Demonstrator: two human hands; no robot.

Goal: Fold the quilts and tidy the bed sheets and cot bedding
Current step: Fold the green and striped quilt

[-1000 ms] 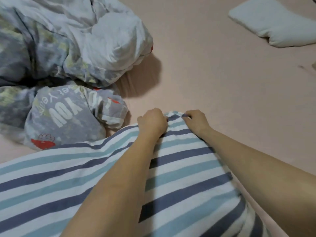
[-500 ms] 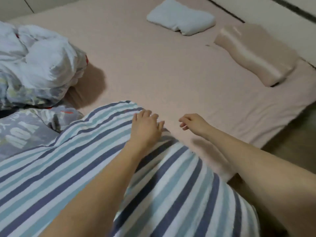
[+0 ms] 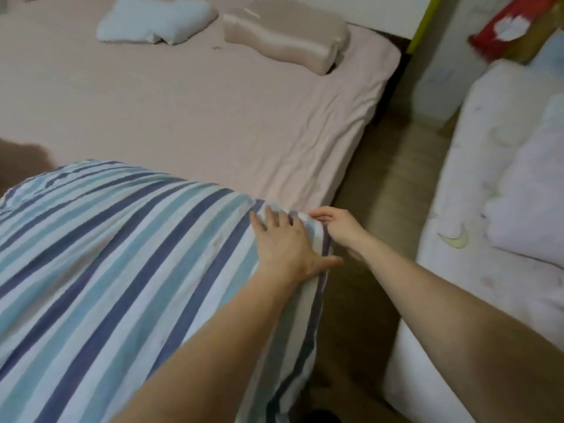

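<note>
Pinching striped quilt (image 3: 122,270) corner, right hand (image 3: 338,228); left hand (image 3: 287,242) flat, fingers spread.

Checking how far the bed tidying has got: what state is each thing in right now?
Striped quilt: spread on bed, corner hanging over the edge.
Left hand: flat, pressing the quilt corner.
Right hand: pinching the quilt corner.
Pink sheet: fitted, wrinkled near the edge.
Beige pillow: lying flat.
White pillow: bent.

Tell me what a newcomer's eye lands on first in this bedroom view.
The blue-and-white striped quilt fills the lower left, draped over the pink bed sheet. At its corner by the bed's edge, the left hand lies flat on it while the right hand pinches the fabric. Two pillows, pale blue and beige, lie at the far end.
</note>
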